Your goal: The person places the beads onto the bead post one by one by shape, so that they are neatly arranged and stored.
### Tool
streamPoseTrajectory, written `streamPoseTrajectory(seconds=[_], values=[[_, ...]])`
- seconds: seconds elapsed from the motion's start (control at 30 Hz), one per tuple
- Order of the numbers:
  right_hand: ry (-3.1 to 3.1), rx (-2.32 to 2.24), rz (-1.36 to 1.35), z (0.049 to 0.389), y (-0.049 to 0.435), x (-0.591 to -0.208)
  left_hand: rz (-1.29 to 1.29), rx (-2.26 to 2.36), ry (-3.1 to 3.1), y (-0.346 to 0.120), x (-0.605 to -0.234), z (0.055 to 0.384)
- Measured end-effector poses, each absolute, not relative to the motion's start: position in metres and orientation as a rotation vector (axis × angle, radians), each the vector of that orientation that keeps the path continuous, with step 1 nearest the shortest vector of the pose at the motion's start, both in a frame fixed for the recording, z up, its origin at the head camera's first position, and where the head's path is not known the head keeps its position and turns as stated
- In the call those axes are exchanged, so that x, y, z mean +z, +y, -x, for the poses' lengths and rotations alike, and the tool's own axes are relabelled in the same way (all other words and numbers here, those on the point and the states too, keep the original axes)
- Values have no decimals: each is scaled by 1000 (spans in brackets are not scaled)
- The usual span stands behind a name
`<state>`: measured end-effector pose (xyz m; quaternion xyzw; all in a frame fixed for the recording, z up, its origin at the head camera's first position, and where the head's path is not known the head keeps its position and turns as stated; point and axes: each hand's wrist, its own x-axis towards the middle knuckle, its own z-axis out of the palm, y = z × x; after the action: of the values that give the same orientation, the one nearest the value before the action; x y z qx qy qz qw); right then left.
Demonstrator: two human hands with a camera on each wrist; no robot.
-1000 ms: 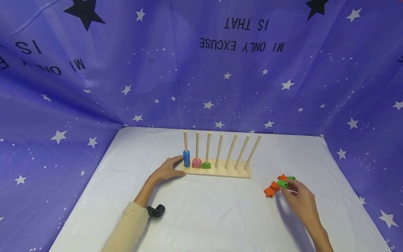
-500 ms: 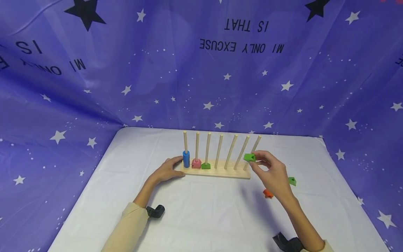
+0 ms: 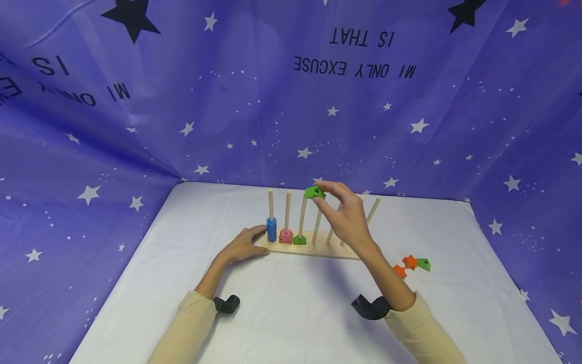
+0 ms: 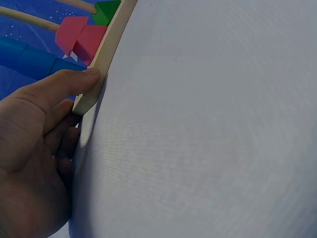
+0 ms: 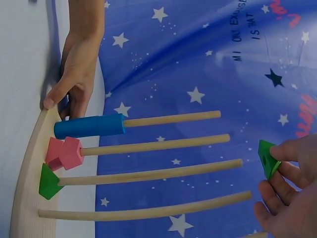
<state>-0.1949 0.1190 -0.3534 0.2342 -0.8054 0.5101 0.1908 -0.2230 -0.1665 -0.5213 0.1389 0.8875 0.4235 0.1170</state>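
Observation:
My right hand (image 3: 346, 217) pinches a green triangular bead (image 3: 313, 192) between thumb and fingers, up by the top of the third peg (image 3: 302, 215). The right wrist view shows a hole in this bead (image 5: 267, 159), which is apart from the peg tip. My left hand (image 3: 243, 246) grips the left end of the wooden peg board (image 3: 313, 248), thumb along its front edge. Blue cylinder beads (image 3: 271, 230) sit on the first peg. On the second are pink beads (image 3: 286, 236), and a green triangular bead (image 3: 299, 240) lies at the bottom of the third.
Orange star beads (image 3: 410, 261) and another green triangular bead (image 3: 424, 264) lie on the white tablecloth (image 3: 291, 313) to the right, partly behind my right forearm. The bare pegs (image 3: 373, 210) rise right of the third. A purple star-patterned cloth (image 3: 254, 101) hangs around the table.
My right hand has picked up the green bead from the pile at the right and carried it left and up to the third peg's top. My left hand has stayed on the board.

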Motion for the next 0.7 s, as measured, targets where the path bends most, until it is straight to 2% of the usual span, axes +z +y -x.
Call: streamPoseTrajectory(seconds=[0.4, 0.7], values=[[-2378, 1450, -594, 216, 100, -368, -421, 1225, 2610, -167, -522, 224], [-2232, 1690, -529, 218, 96, -402, -400, 1233, 2601, -166, -521, 223]])
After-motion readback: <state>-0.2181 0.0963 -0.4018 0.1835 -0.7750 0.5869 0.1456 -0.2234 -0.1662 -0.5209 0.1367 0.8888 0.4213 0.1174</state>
